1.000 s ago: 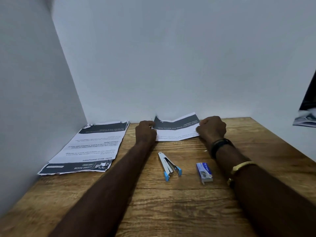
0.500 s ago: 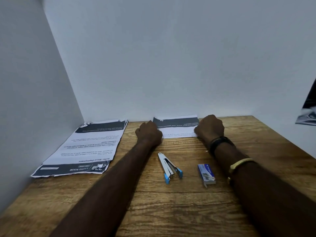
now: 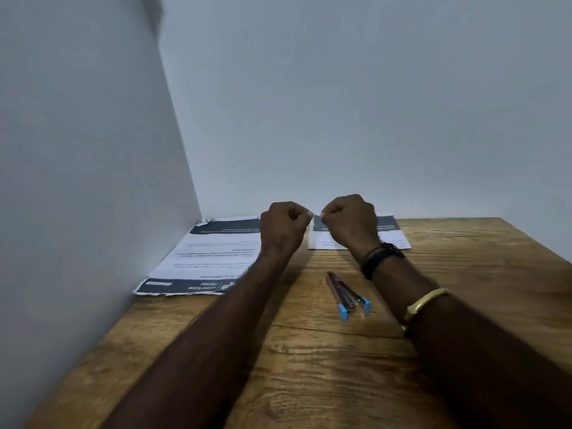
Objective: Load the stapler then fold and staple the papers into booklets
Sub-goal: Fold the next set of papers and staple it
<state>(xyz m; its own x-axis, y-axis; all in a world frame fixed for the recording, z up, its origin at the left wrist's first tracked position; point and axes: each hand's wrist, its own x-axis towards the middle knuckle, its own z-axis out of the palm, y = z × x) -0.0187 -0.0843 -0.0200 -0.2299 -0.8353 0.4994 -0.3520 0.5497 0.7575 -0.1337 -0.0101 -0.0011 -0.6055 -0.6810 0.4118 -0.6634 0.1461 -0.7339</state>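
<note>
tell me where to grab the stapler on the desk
Probably the far, joined end of the stapler, pinched across its narrow sides from above: it lies flat on the table, and its arms splay apart toward the blue tips near you.

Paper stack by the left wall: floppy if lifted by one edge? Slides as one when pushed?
Paper stack: probably floppy; thin loose sheets, ragged near edge. Likely fans apart if pushed; sheet edges look misaligned.
</note>
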